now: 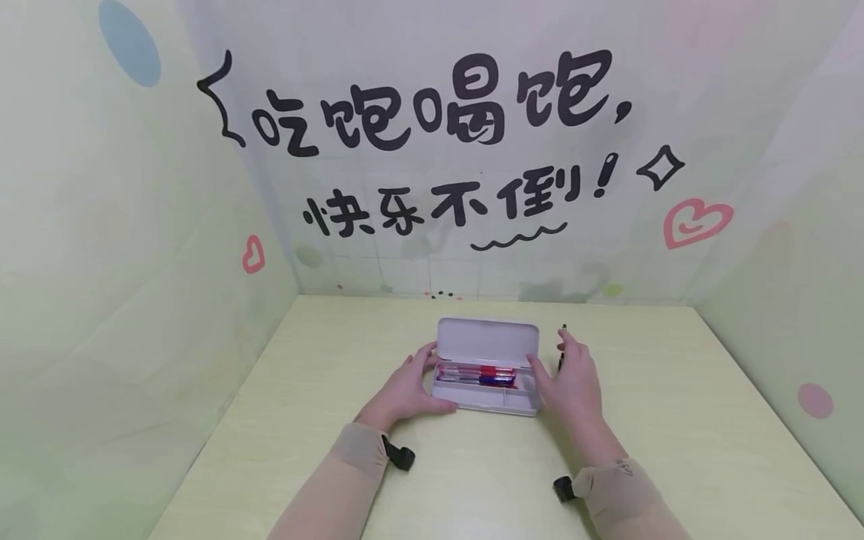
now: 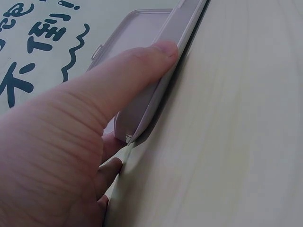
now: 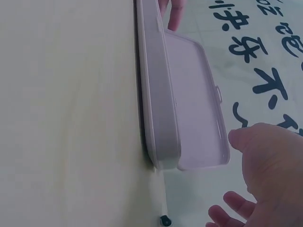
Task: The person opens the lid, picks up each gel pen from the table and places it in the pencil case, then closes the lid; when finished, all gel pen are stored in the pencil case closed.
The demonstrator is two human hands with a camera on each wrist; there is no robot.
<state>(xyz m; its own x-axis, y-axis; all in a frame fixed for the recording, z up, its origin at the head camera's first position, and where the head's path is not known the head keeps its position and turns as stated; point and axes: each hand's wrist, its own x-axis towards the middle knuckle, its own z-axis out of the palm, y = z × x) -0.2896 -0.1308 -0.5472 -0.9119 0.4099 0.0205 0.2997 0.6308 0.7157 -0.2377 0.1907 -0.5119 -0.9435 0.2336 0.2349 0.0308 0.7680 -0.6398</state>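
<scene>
A pale lilac pencil case (image 1: 487, 341) lies open on the table, its lid tipped up at the back. Several pens (image 1: 481, 373) with red, pink and blue parts fill its rear compartment. My left hand (image 1: 408, 390) grips the case's left end, with the thumb (image 2: 147, 59) along the front wall and fingers behind the corner. At the right end, my right hand (image 1: 572, 379) has its thumb (image 3: 246, 137) close to the lid's edge; I cannot tell whether they touch. Beside its fingers is a dark pen (image 1: 562, 361), partly hidden.
The pale wooden table (image 1: 324, 337) is bordered by fabric walls. Black lettering (image 1: 445, 105) and a pink heart (image 1: 697, 223) decorate the back wall. Black straps (image 1: 400, 454) sit at the sleeve cuffs.
</scene>
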